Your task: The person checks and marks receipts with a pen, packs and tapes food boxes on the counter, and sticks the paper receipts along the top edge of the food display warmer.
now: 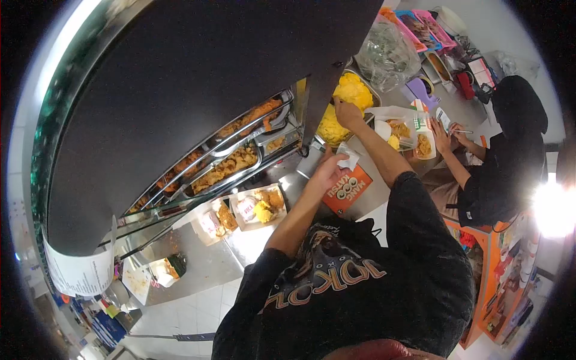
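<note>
My right hand (349,115) reaches into a metal tray (373,95) with mounds of soft yellow food (354,90). Its fingers are curled down at the food, and their tips are hidden. My left hand (328,173) grips a small white piece of paper or plastic (348,157), in front of the tray. Just beneath it lies an orange printed box (348,191) lettered "Mang Katsu". Right of my right forearm stands an open white takeaway box (403,114) with fried pieces and some yellow food.
A co-worker in black (510,162) stands at right, hands (443,137) near another box of fried food (423,145). Left are two filled meal boxes (259,210) (215,222) and a display case with fried chicken (225,168). Behind the tray sits a clear plastic bag (389,54).
</note>
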### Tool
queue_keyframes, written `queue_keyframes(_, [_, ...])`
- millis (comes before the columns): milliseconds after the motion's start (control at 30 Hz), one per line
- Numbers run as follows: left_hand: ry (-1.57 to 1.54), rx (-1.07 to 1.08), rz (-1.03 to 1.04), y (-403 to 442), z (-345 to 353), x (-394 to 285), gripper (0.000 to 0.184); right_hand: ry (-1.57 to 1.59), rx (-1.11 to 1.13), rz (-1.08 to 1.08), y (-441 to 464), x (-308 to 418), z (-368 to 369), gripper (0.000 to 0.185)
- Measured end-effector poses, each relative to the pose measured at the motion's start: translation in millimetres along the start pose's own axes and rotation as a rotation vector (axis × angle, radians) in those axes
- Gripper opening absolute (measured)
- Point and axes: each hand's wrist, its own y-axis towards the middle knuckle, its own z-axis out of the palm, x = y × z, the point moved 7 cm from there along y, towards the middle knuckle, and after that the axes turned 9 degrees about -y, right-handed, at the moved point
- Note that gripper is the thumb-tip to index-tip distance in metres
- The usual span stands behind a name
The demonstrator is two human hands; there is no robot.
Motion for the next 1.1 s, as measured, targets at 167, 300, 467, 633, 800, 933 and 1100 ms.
queue_keyframes(167, [-0.035,0.029,0.001,7,-3,3,0.097,0.075,0.199,-0.206,-21,39,-11,0.051])
queue_keyframes(300, [-0.105,0.148,0.006,8,-4,1,0.092,0.266,0.282,-0.210,-46,61,-18,0.051])
queue_keyframes(467, [-0.091,0.043,-0.016,10,-12,4,0.101,0.771,0.432,0.044,-55,29,-39,0.044])
queue_keyframes(633, [-0.037,0.082,0.008,5,-9,-3,0.106,0.593,0.128,0.099,-13,15,18,0.042])
queue_keyframes(800, [-0.089,0.141,0.051,-6,1,-8,0.104,0.140,0.185,-0.201,-15,51,-18,0.048])
queue_keyframes(933, [-0.084,0.124,0.087,-1,5,-12,0.092,0.106,0.174,-0.344,-43,47,-41,0.051])
queue_keyframes(1100, [-0.010,-0.082,-0.012,-4,-31,10,0.071,0.070,0.093,-0.390,-68,19,-38,0.060])
